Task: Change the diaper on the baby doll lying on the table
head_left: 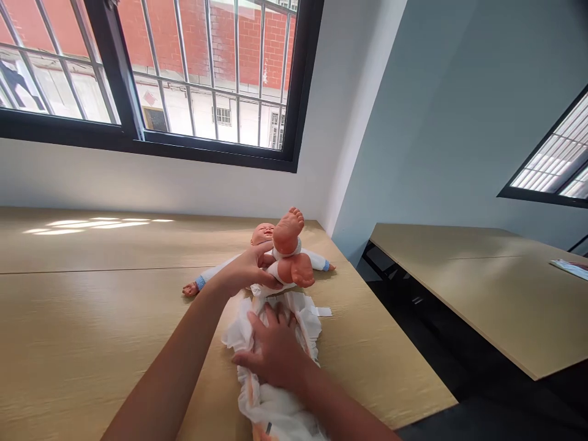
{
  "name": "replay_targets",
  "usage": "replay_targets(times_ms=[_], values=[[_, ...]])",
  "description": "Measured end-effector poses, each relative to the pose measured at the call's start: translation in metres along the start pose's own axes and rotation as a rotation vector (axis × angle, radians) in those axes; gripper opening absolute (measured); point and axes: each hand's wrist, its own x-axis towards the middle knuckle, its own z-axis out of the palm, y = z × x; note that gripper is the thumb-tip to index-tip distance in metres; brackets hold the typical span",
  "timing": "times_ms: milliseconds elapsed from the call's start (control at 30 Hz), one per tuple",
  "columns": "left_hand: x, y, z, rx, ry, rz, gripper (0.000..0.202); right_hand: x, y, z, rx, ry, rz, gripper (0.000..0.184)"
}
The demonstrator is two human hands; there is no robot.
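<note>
Left hand [245, 267] closed around the raised legs of a peach vinyl baby doll [288, 245] in a white, blue-cuffed bodysuit. Right hand [273, 349] open, pressing flat on a crumpled white disposable diaper [275, 407] at lower centre of the frame. Doll on its back at centre, on a pale wood-grain counter [92, 318]. Apparently a diaper-positioning step, hips not yet down, lowering them the likely call.

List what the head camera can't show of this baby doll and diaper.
Head view:
- Baby doll's torso: hidden by its raised legs and the left hand.
- Doll's head: partly hidden by its raised foot.
- Disposable diaper's middle: covered by the right hand.
- Diaper's lower end: cut off by the bottom edge.
- Printed sheet on the far desk: cut off by the right edge, print too small to read.
</note>
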Motion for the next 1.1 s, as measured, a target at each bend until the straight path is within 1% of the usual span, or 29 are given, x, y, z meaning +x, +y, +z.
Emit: replay_targets(times_ms=[67,100,233,267,333,433,567,633,700,733,800,900,967,1033,1067,1100], values=[[0.0,0.0,0.0,-0.014,-0.008,0.0,0.07,0.001,-0.002,0.0,-0.016,-0.006,-0.012,0.088],[0.0,0.001,0.0,-0.016,-0.011,0.001,0.067,0.002,-0.002,-0.001,-0.025,0.003,-0.023,0.082],[-0.002,0.002,-0.002,-0.006,-0.016,0.015,0.054,0.011,-0.002,-0.008,-0.028,0.121,-0.024,0.041],[-0.003,0.003,-0.003,-0.009,-0.016,0.018,0.052,0.013,-0.001,-0.009,-0.037,0.156,-0.013,0.036],[-0.003,0.004,-0.004,-0.025,-0.02,0.025,0.054,0.016,0.001,-0.009,-0.083,0.21,0.005,0.03],[-0.003,0.005,-0.004,-0.055,-0.02,0.035,0.056,0.015,0.003,-0.002,-0.138,0.221,-0.024,0.032],[-0.003,0.006,-0.005,-0.049,-0.009,0.032,0.036,0.011,0.0,0.007,-0.075,0.187,-0.089,0.037],[-0.003,0.008,-0.006,-0.032,0.002,0.031,0.033,0.011,-0.002,0.008,-0.042,0.129,-0.079,0.047],[-0.003,0.01,-0.006,-0.023,0.01,0.031,0.038,0.014,-0.001,0.008,-0.03,0.063,-0.05,0.06],[-0.004,0.011,-0.006,-0.022,0.011,0.034,0.042,0.017,0.0,0.008,-0.03,0.044,-0.038,0.064],[-0.004,0.013,-0.008,-0.03,0.017,0.053,0.048,0.024,0.002,0.007,-0.041,0.036,-0.026,0.066],[-0.008,0.017,-0.012,-0.068,0.043,0.126,0.057,0.038,0.007,0.01,-0.082,0.029,-0.012,0.068],[-0.013,0.018,-0.016,-0.078,0.097,0.178,0.065,0.049,0.009,0.015,-0.14,0.002,0.038,0.069],[-0.019,0.019,-0.019,-0.067,0.165,0.21,0.071,0.063,0.01,0.02,-0.185,0.011,0.073,0.067],[-0.021,0.018,-0.021,-0.064,0.182,0.221,0.073,0.07,0.008,0.022,-0.154,0.063,-0.002,0.066],[-0.023,0.018,-0.023,-0.068,0.197,0.236,0.073,0.077,0.005,0.024,-0.107,0.137,-0.143,0.066]])
